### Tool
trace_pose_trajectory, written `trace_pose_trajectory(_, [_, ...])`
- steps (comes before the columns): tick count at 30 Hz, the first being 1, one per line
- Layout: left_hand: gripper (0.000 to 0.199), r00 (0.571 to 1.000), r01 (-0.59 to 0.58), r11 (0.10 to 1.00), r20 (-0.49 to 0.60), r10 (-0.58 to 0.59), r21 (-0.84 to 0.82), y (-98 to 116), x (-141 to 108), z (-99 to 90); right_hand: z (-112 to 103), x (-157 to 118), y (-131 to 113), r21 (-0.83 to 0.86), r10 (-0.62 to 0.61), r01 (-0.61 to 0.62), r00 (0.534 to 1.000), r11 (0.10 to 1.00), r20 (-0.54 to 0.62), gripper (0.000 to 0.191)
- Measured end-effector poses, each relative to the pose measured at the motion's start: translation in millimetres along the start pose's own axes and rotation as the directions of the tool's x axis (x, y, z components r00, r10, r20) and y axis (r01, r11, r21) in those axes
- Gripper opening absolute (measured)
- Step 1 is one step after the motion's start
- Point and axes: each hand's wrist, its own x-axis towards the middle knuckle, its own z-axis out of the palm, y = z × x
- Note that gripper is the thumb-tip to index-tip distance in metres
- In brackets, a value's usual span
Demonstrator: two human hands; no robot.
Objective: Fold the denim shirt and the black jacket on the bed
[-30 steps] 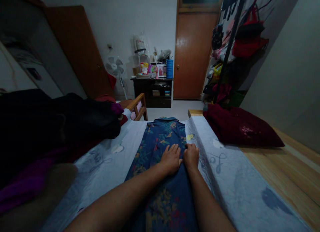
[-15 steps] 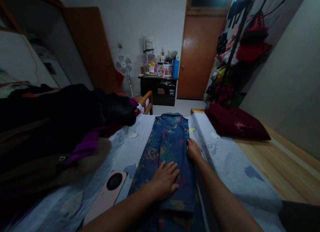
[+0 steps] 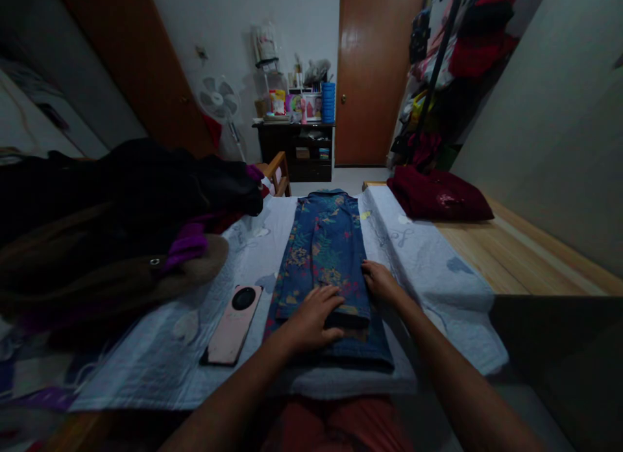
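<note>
You seem to be smoothing the blue floral garment (image 3: 335, 238) lying on the pale sheet (image 3: 433, 264); next probably calls for squaring its layers. Your left hand (image 3: 316, 316) rests flat on it, fingers slightly spread; your right hand (image 3: 382, 281) touches its edge, grip unclear. The sheet's looping script is unreadable.

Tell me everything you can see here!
Floral garment: one, blue, under left hand
Sheet: one, pale blue, beneath garment
Phone: one, pink, left of garment
Clothes pile: one, mostly black, left
Fabric bundle: one, maroon, right
Wooden surface: one, brown, right
Standing fan: one, white, back left
Cabinet: one, dark, back
Small items: many, multicoloured, atop cabinet
Doors: two, brown, back
Hanging things: several, multicoloured, right
Left hand: one, bare, on garment
Right hand: one, bare, garment's right edge
</note>
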Motion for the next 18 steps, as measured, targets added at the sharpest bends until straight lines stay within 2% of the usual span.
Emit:
trace_pose_trajectory(4, [0.061,0.979,0.129,0.99,-0.169,-0.117,0.061,2,-9,11.5,-2,-30,-13,0.127,0.137,-0.128,0.989,0.984,-0.063,0.032])
trace_pose_trajectory(9, [0.05,0.972,0.153,0.981,-0.198,-0.127,0.12,10,-10,15.8,9,-60,-30,0.058,0.196,-0.193,0.98,0.979,-0.045,0.036])
trace_pose_trajectory(11, [0.049,0.976,0.128,0.984,-0.194,-0.102,0.126,12,-10,17.3,15,-71,-35,0.002,0.145,-0.146,0.986,0.989,-0.081,0.035])
trace_pose_trajectory(15, [0.039,0.973,0.094,0.982,-0.226,-0.055,0.165,11,-11,25.5,24,-92,-40,-0.072,-0.054,0.041,0.982,0.997,-0.181,0.025])
trace_pose_trajectory(18, [0.033,0.966,0.084,0.974,-0.256,-0.029,0.208,7,-14,33.9,28,-103,-38,-0.082,-0.165,0.153,0.972,0.985,-0.166,0.021])
